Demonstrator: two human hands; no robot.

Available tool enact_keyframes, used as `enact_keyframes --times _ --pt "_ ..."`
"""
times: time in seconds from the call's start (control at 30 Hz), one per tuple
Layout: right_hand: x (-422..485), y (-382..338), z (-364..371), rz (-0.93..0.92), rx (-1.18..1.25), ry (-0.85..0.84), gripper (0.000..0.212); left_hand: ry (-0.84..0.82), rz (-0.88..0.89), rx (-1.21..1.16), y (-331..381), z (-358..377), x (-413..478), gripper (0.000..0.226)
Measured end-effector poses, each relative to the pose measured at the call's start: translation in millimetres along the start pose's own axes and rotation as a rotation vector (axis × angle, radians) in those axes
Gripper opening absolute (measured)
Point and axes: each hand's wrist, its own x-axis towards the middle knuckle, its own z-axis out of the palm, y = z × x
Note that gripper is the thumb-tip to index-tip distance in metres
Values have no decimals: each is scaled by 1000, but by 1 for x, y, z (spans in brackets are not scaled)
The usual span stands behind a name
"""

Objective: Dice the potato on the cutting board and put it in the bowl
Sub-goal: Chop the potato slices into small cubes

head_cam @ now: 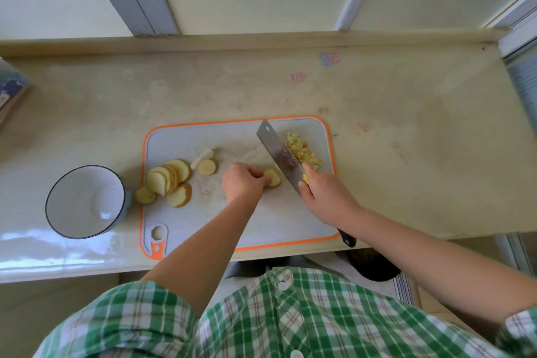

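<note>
Left hand (244, 182), fingers curled under, pins a potato piece (273, 178) mid cutting board (261, 221), likely to keep fingertips clear of the cleaver (277, 151) gripped by the right hand (322, 192) just beside it; diced pile (302, 151) lies far right, uncut slices (168, 179) left, nearest the potato-free bowl (72, 197).

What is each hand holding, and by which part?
The right hand grips the knife at the front of its handle, by the blade. The left hand holds a potato piece by its left edge.

We see potato slices (168, 180) fanned left on our cutting board (261, 221), diced potato (302, 151) heaped right, bowl (72, 197) just left.
</note>
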Motion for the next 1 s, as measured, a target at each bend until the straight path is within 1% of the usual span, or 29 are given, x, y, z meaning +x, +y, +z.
enact_keyframes --times 0.07,0.17,0.3,0.53,0.63,0.7,0.87,1.0 --pt "0 -2 -5 -30 -34 -18 7 7 -14 -20 1 -1 -2 20" --pt "-2 -4 -7 -54 -89 -54 12 13 -40 -47 2 -2 -5 20" --pt "-4 -9 -3 -53 -104 -99 15 16 -47 -27 3 -2 -5 18" --pt "-3 -13 10 -19 -89 -105 36 -3 -64 -33 5 -2 -2 14" --pt "0 -17 18 -15 -58 -87 45 -13 -72 -33 5 -4 -1 19" --pt "0 -18 24 4 -43 -73 47 -19 -72 -38 5 -5 -1 23" --pt "-1 -15 31 31 -34 -29 41 -26 -60 -22 5 -5 -2 26" --pt "4 -11 28 43 2 -8 20 -28 -39 -1 5 -5 -2 26"
